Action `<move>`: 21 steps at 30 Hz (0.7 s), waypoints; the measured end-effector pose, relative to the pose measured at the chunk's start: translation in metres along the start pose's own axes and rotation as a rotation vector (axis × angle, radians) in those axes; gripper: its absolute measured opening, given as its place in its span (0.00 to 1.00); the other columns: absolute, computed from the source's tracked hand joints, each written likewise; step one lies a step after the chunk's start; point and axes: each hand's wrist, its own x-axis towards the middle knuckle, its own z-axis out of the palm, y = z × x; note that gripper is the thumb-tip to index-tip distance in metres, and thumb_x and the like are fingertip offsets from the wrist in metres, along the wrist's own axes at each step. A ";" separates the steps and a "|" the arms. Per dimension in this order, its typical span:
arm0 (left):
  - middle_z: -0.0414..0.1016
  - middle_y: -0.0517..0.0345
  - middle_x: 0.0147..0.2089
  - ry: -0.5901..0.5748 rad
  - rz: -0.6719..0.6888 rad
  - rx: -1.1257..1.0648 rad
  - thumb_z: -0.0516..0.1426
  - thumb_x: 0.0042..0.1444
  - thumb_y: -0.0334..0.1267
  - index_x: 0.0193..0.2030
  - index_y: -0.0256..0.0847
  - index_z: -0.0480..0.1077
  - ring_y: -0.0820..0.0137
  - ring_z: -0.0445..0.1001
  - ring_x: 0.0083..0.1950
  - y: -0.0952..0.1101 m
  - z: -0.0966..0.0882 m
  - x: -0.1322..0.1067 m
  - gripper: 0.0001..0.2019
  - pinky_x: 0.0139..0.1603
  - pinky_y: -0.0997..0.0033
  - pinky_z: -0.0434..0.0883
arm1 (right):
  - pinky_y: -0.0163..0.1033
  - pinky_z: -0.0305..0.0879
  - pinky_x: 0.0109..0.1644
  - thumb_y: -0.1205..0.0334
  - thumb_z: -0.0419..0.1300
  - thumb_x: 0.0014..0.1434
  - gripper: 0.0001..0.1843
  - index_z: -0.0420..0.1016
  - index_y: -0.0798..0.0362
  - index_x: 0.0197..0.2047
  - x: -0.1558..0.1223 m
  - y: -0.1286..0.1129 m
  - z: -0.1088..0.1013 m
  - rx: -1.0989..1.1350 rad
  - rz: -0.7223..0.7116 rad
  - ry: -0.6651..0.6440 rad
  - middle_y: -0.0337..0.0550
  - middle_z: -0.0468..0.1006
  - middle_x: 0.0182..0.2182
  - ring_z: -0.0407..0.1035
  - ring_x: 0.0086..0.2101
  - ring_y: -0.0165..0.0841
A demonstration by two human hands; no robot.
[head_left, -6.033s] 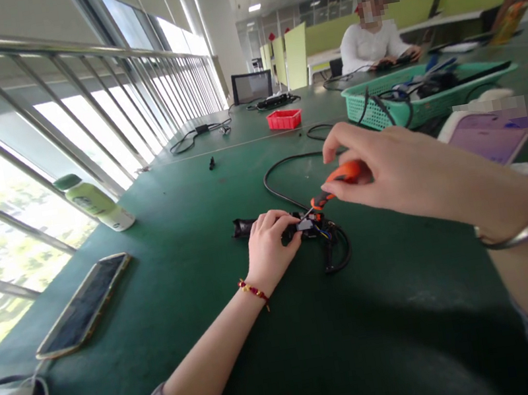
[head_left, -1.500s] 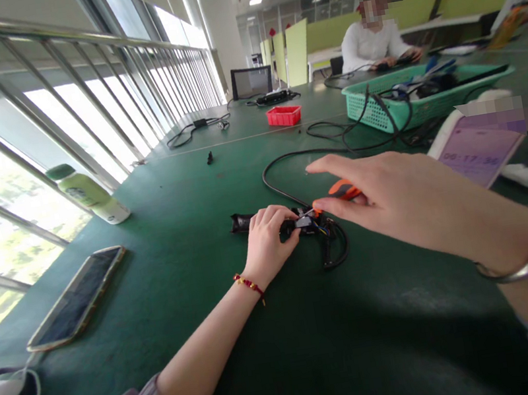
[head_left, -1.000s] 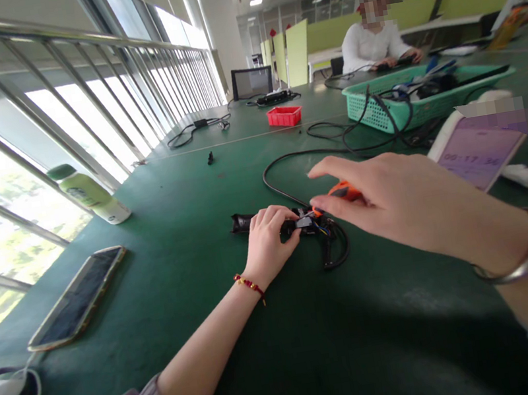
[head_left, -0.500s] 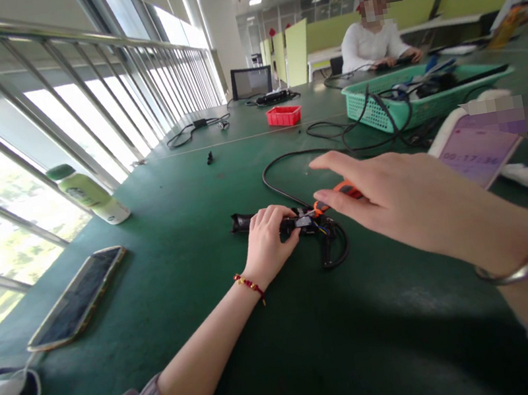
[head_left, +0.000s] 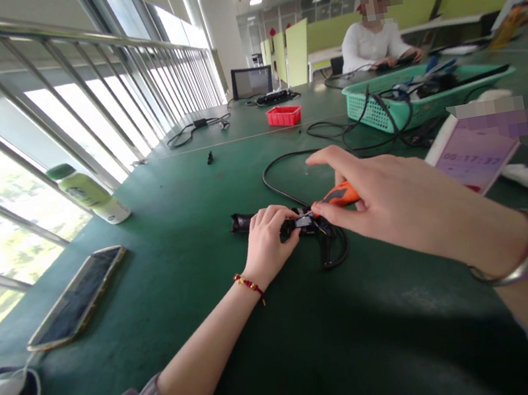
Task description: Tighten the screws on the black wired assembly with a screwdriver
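A slim black electrical device with its inside exposed lies on the green table. Several thin coloured wires show at its right end, beside a looped black cable. My left hand is closed around the device's middle, thumb and fingers pinching it near a small grey part. In my right hand is an orange and grey screwdriver, gripped by its handle with the index finger stretched out above. The screwdriver points left at the open part of the device; its tip is too small to place exactly.
A phone and a bottle stand at left near the railing. Beyond my hands are a red tray and a green basket of tools and cables. A phone showing a timer leans at right. A person sits opposite.
My right hand has shifted slightly left, and its grip has turned so that more of the orange handle shows. My left hand and the device stay in place.
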 end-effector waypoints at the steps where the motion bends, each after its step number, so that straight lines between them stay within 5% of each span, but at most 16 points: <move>1: 0.72 0.58 0.44 0.005 0.001 0.002 0.58 0.54 0.32 0.40 0.43 0.67 0.64 0.68 0.47 0.000 0.000 0.000 0.07 0.50 0.62 0.64 | 0.34 0.51 0.22 0.50 0.53 0.60 0.22 0.63 0.49 0.55 0.000 -0.001 0.000 0.001 0.010 -0.006 0.37 0.75 0.23 0.70 0.23 0.35; 6: 0.72 0.59 0.44 -0.009 -0.010 -0.007 0.59 0.53 0.30 0.41 0.43 0.67 0.64 0.68 0.48 0.000 0.000 0.000 0.09 0.51 0.62 0.63 | 0.34 0.55 0.25 0.54 0.50 0.63 0.18 0.63 0.50 0.54 0.003 0.000 0.001 0.055 0.002 -0.015 0.36 0.73 0.21 0.70 0.24 0.35; 12: 0.73 0.59 0.45 -0.017 -0.019 -0.017 0.59 0.53 0.31 0.40 0.43 0.68 0.65 0.68 0.48 0.001 0.000 0.001 0.08 0.51 0.62 0.63 | 0.36 0.58 0.28 0.61 0.56 0.55 0.27 0.58 0.54 0.58 0.007 0.003 0.001 0.101 0.043 -0.015 0.39 0.75 0.26 0.70 0.26 0.35; 21: 0.72 0.58 0.44 -0.014 -0.013 -0.006 0.58 0.53 0.31 0.40 0.43 0.67 0.65 0.68 0.48 0.000 0.000 0.000 0.08 0.51 0.62 0.64 | 0.35 0.51 0.24 0.51 0.46 0.63 0.19 0.66 0.51 0.51 0.000 -0.002 0.001 -0.033 0.086 0.004 0.39 0.72 0.20 0.68 0.22 0.35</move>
